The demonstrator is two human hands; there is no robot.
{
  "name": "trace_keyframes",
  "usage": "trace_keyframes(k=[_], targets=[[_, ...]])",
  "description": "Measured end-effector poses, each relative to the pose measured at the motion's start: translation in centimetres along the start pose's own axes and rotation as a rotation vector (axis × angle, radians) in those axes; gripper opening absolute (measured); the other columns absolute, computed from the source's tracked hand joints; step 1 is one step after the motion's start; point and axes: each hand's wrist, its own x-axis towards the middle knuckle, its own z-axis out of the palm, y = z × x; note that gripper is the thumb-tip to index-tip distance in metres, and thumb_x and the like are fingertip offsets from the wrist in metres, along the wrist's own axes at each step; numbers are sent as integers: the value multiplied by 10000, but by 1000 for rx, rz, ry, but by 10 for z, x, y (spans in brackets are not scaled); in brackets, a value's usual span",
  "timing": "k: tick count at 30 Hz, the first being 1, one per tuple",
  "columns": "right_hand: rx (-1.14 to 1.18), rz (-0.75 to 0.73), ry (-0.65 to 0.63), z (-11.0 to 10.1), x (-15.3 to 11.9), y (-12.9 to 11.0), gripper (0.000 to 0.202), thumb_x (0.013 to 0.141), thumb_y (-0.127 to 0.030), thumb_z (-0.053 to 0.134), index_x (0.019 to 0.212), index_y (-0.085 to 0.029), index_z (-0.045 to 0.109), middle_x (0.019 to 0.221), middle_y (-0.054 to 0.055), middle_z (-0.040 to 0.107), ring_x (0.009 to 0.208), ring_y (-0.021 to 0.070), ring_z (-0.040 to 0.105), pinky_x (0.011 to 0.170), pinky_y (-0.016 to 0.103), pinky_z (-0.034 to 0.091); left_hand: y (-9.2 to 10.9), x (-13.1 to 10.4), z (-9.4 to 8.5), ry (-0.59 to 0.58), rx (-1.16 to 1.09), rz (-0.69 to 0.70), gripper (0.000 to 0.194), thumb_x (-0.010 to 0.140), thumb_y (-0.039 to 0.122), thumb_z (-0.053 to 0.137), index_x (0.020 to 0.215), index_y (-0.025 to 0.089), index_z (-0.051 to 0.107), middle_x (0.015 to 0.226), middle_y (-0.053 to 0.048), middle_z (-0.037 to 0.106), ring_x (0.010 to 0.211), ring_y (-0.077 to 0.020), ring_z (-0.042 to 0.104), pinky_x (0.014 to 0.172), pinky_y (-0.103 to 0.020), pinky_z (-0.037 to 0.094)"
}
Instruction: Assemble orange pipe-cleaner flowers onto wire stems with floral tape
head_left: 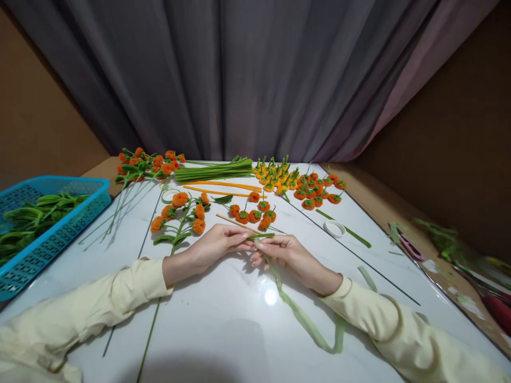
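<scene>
My left hand [215,246] pinches one end of a short green pipe-cleaner stem [266,235] in front of me. Close against it, my right hand [293,260] has thumb and fingers closed on a strip of pale green tape [305,317] where it meets the stem. The tape trails down and right across the table, passing under my right sleeve. Just beyond my fingers lies a thin wooden stick [233,219]. A branch with orange pipe-cleaner pumpkins [180,199] and green leaves rests past my left wrist, its long stem running under my forearm.
A blue basket [104,186] of green leaves stands left. Toward the curtain [255,80] lie green pipe cleaners [215,170], yellow pieces with green stems [275,178], orange pumpkins [315,189] and finished-looking sprigs [147,165]. A white ring [334,229] and pink-handled tool [411,248] are right.
</scene>
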Motion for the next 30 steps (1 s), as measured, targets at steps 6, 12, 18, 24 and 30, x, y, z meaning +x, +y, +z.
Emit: trace_keyframes(k=[6, 12, 18, 24, 30], targets=[[-20, -51, 7, -2, 1, 0, 261, 761, -364, 720, 791, -110, 668, 637, 48, 671, 534, 123, 619, 506, 209, 462, -3, -4, 4, 28, 235, 111, 236, 823, 237, 597, 1016, 140, 692, 1025, -77, 699, 944, -175, 632, 873, -300, 483], [-22, -49, -36, -2, 1, 0, 290, 781, -381, 700, 737, -98, 654, 655, 59, 662, 524, 104, 590, 515, 209, 467, -6, -10, 5, 151, 645, 369, 262, 852, 209, 532, 1090, 141, 619, 982, -66, 703, 836, -156, 655, 752, -249, 522], [-31, -68, -52, -1, 0, 0, 267, 805, -363, 676, 726, -122, 589, 615, 34, 645, 491, 97, 571, 474, 199, 430, -15, -12, 2, 154, 925, 645, 203, 896, 201, 479, 1081, 183, 560, 994, -42, 684, 838, -136, 658, 773, -225, 513], [-62, -57, -91, -2, 1, 0, 272, 807, -377, 667, 754, -142, 540, 576, 22, 642, 474, 103, 575, 452, 196, 421, -19, -12, 0, 159, 1020, 736, 163, 915, 204, 436, 1036, 170, 541, 956, -45, 675, 819, -131, 656, 735, -221, 521], [-80, -68, -65, -2, 1, 0, 282, 800, -375, 673, 743, -148, 515, 597, 26, 647, 509, 106, 592, 437, 182, 416, -22, -12, 0, 149, 1004, 775, 122, 920, 206, 441, 982, 170, 540, 885, -27, 662, 763, -111, 642, 693, -193, 508]])
